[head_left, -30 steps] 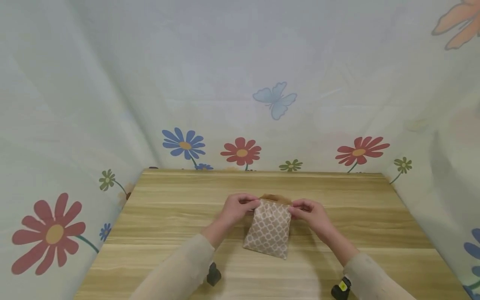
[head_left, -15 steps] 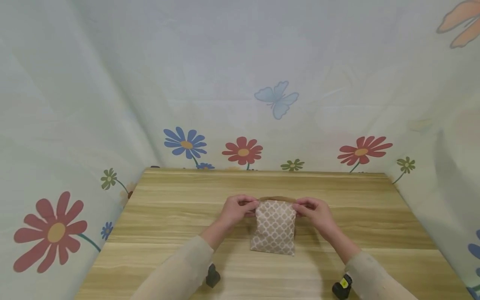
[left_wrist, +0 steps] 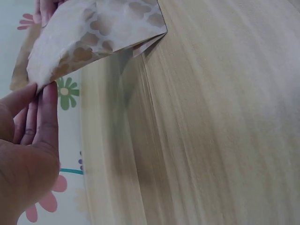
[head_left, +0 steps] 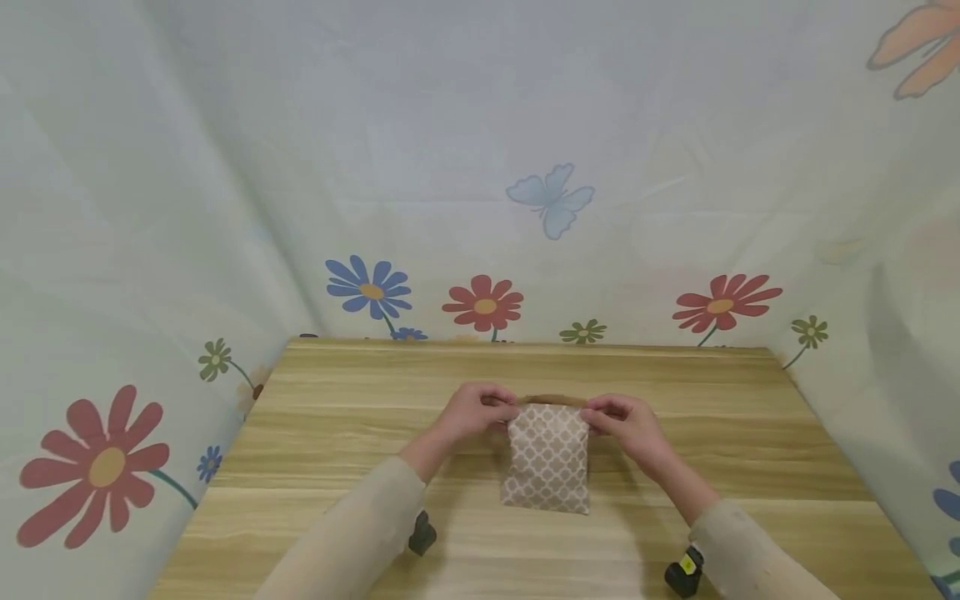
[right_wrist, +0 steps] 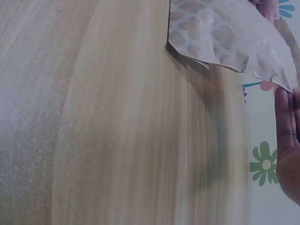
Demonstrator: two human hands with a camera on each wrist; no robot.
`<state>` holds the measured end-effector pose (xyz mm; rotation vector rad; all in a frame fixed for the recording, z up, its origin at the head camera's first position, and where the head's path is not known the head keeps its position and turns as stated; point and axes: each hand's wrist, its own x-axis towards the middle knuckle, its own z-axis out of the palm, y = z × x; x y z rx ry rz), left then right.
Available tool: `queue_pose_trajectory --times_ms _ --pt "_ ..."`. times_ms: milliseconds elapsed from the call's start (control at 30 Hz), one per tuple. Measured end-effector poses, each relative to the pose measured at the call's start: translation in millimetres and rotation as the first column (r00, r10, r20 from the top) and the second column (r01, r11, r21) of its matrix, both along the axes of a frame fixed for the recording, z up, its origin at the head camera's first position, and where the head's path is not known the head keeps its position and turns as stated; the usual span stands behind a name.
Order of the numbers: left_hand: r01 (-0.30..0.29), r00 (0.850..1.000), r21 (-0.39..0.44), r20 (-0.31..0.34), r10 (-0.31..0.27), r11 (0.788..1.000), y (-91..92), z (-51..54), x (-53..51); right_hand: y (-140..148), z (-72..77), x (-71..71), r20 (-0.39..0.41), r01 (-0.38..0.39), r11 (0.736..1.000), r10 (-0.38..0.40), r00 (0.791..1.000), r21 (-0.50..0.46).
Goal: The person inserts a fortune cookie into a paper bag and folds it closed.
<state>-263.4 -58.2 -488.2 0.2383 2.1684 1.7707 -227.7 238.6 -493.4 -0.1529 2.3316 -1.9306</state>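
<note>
A small paper bag (head_left: 547, 458) with a tan and white lattice pattern is held up between both hands, its plain brown edge (head_left: 555, 400) showing along the top. The left hand (head_left: 477, 412) pinches the bag's upper left corner between thumb and fingers. At the upper right corner, the right hand (head_left: 624, 427) does the same. In the left wrist view the bag (left_wrist: 108, 28) looks creased near the pinched corner, and its bottom corner meets or nearly meets the table. The right wrist view shows wrinkles in the bag (right_wrist: 225, 37) too; that hand is partly cut off by the frame.
Beneath the hands lies a wood-grain table (head_left: 375, 375). A pale cloth backdrop (head_left: 420, 125) printed with flowers and a butterfly stands behind it and on both sides. Dark devices (head_left: 684, 572) sit at both wrists below the sleeves.
The bag hung slanted one second ago and now hangs straighter, with its lower end shifted right. Its brown top edge has flattened. Both hands keep their grip and have barely moved.
</note>
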Motion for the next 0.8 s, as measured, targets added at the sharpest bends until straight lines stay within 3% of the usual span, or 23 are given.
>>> queue_pose_trajectory --times_ms 333,600,800 --pt "0.022 0.999 0.007 -0.034 -0.022 1.000 -3.2 -5.9 3.3 -1 -5.9 -2.1 -0.077 -0.006 0.999 0.010 0.997 0.052" --pt "0.006 0.999 0.038 -0.040 -0.004 0.999 -3.2 -18.6 4.1 -3 -7.4 -4.3 -0.056 -0.008 0.998 0.011 0.998 0.067" --pt "-0.006 1.000 0.061 -0.024 0.008 0.998 -4.0 -20.9 6.1 -3 -9.4 -5.6 -0.068 -0.010 0.997 0.016 0.998 0.079"
